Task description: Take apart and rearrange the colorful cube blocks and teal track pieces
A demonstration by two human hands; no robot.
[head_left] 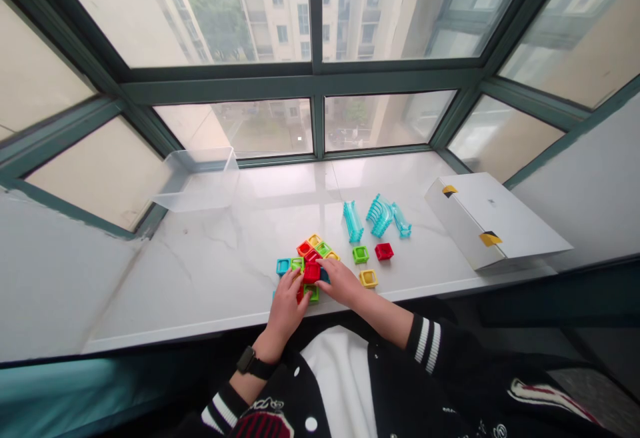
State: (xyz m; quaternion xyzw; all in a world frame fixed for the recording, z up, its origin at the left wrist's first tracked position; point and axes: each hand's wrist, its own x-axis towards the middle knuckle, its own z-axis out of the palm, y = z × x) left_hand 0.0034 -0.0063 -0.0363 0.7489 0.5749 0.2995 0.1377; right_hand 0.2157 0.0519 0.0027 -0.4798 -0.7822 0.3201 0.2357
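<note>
A cluster of joined square toy blocks (314, 241) in red, yellow, green and blue lies near the front edge of the white counter. My left hand (286, 306) is closed over its left side, with fingertips beside a light green block (297, 263) and the thumb by a lower green block (313, 293). From the right, my right hand (342, 283) curls its fingers and thumb around a dark blue block (325, 275). Between both hands sits a red block (312, 272), its face visible. The palms hide some lower blocks. One blue block (283, 266) juts out on the left.
Loose green (360, 255), red (384, 251) and yellow blocks (369, 279) lie right of my hands. Behind them are translucent turquoise track pieces (380, 215). A clear plastic bin (200, 199) stands back left, a white box (500, 221) at right. Windows (315, 82) enclose the counter (225, 258).
</note>
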